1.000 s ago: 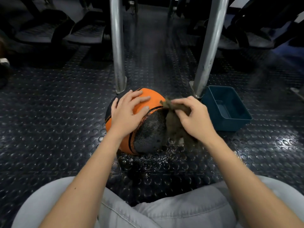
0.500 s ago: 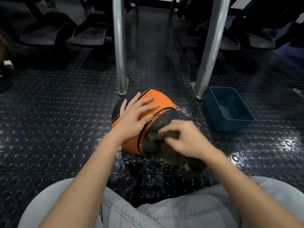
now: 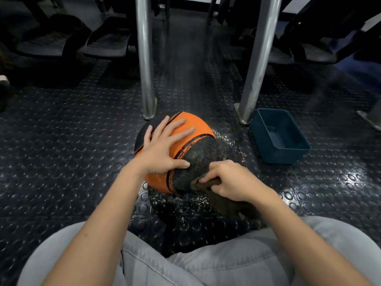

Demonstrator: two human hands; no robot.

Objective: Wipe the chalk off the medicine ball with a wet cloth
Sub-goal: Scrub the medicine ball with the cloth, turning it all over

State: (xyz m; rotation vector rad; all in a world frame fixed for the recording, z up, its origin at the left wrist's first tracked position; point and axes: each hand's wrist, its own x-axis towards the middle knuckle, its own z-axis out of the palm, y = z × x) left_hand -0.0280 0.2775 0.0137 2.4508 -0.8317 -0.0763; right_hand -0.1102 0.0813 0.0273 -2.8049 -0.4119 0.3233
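Observation:
An orange and black medicine ball sits on the studded rubber floor in front of my knees. My left hand lies flat on its top with fingers spread, thumb on the black mesh panel. My right hand grips a dark brown wet cloth and presses it against the ball's lower right side. Most of the cloth hangs under my hand and trails onto the floor. No chalk is clearly visible on the ball.
A teal plastic tub stands on the floor to the right of the ball. Two metal posts rise just behind the ball. Water drops glisten on the floor around the ball. Dark gym equipment lines the back.
My right hand dragged the cloth from the ball's upper right down to its lower right side. The left hand stayed on top, and the ball turned slightly.

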